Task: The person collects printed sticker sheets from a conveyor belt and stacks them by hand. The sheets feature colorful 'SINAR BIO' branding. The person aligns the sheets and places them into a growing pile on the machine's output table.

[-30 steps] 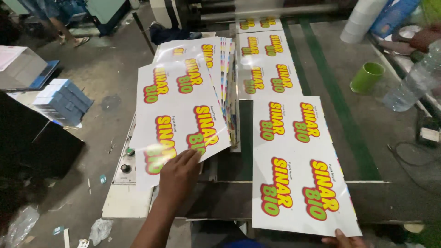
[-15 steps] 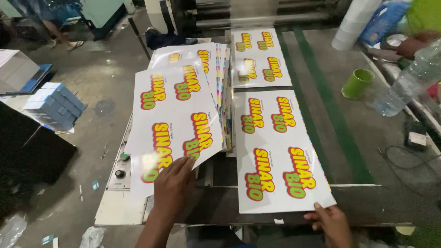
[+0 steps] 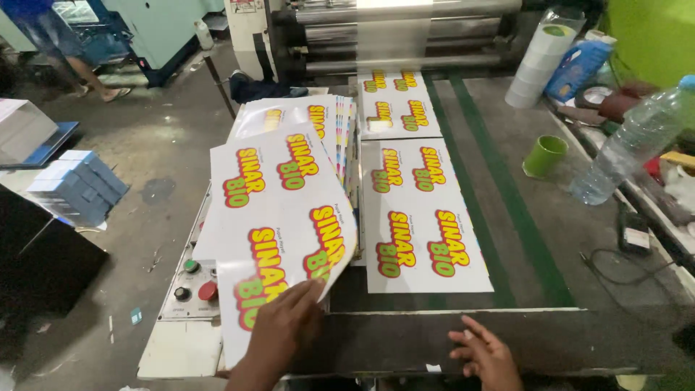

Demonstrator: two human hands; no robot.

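My left hand (image 3: 284,331) grips the near edge of a glossy white printed sheet (image 3: 279,217) with red, yellow and green lettering, lifted and tilted over a stack of like sheets (image 3: 318,119). My right hand (image 3: 485,355) rests open, fingers spread, on the dark near edge of the machine table (image 3: 507,337), holding nothing. Just beyond it lies another printed sheet (image 3: 420,217) flat on the table, with a further one (image 3: 394,105) behind it coming out of the rollers (image 3: 405,36).
A control panel with green, black and red buttons (image 3: 192,282) sits at the left of the table. A green cup (image 3: 543,156), a plastic bottle (image 3: 630,145), a tape roll stack (image 3: 539,61) and cables (image 3: 630,253) lie right. Boxes (image 3: 76,185) stand on the floor left; a person's legs (image 3: 72,51) far left.
My right hand let go of the flat sheet, which now lies farther up the table. My left hand keeps the tilted sheet, now raised closer and more curled.
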